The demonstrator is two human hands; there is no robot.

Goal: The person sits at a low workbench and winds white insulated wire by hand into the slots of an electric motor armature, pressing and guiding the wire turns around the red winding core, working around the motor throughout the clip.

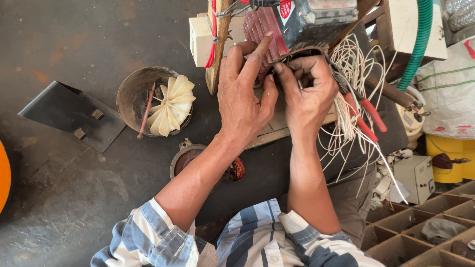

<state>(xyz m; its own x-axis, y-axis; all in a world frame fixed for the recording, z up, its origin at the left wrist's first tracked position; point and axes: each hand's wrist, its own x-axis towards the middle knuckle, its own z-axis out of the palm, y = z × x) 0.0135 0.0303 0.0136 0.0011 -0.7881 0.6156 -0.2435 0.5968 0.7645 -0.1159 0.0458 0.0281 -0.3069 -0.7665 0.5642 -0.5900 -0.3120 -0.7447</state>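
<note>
Both hands meet at one place, at the lower edge of the motor winding block [269, 29] with the red-brown coil wires, which stands directly in front of the fingertips, on the far side from the person's body. The left hand [243, 96] lies flat and spread against the near face of the block; its index finger points up along the coil side and the thumb bends toward the other hand. The right hand [309, 91] is curled, with the fingers closed together in a pinch at the bottom of the block; what it pinches seems to be a thin wire end, but this is too small to tell surely. The two hands are touching each other at the thumbs.

The long axis of the block goes from left to right across both hands, so both are equally near; the right hand covers the working point.

Just beside the right hand, to its right, hangs a bundle of white wires [354, 79], and red-handled pliers [366, 116] lie there. Well apart to the left of the left hand, a cream fan impeller [172, 105] rests in a round metal bowl [129, 91].
</note>
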